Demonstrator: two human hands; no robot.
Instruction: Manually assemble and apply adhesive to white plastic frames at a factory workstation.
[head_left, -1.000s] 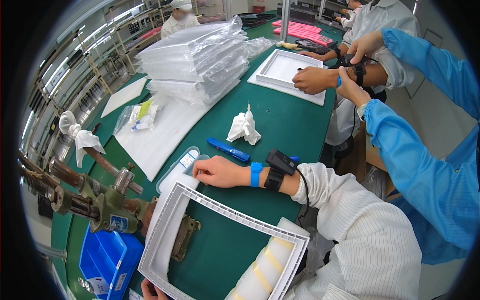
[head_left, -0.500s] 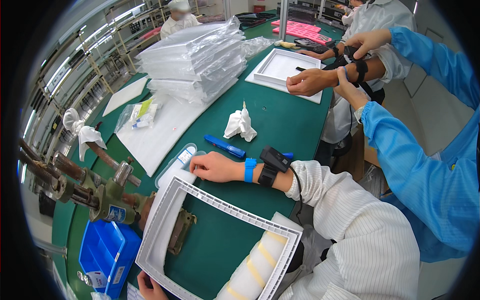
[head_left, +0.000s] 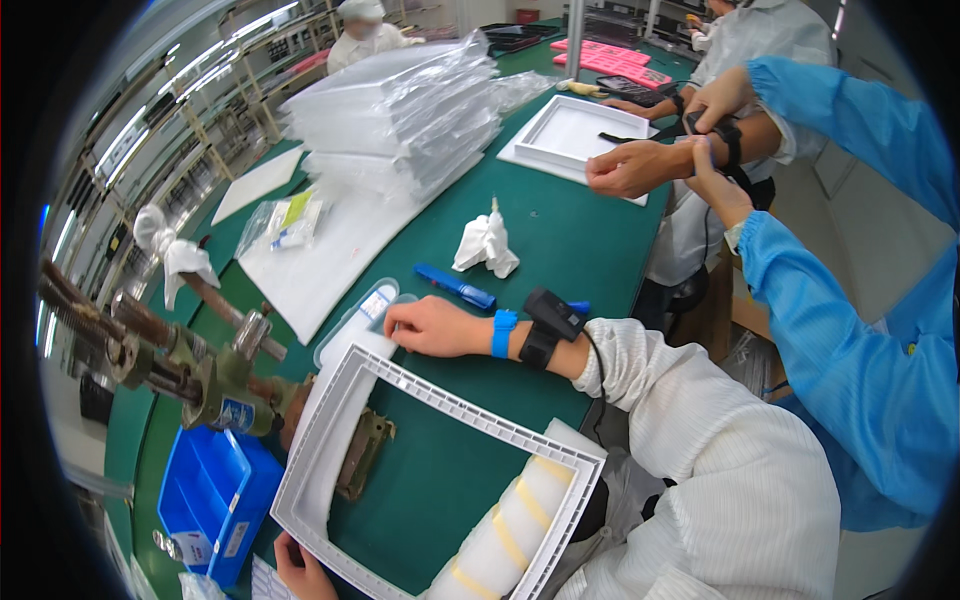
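Green covered the long tabletop (head_left: pixel 560 250), which carried one tall stack of bagged white panels (head_left: pixel 400 110). One white rectangular frame (head_left: pixel 430 470) lay nearest the person, its far corner beside the right hand (head_left: pixel 430 327), its near edge gripped by the left hand (head_left: pixel 300 565) (only partly in view). That right hand rested flat, fingers together, on one clear plastic tray (head_left: pixel 360 315). One blue bin (head_left: pixel 215 500) sat left of the frame. One crumpled white cloth (head_left: pixel 487 245) and one blue pen (head_left: pixel 455 286) lay beyond the wrist. Two co-workers' hands (head_left: pixel 640 165) met over a second frame (head_left: pixel 575 135).
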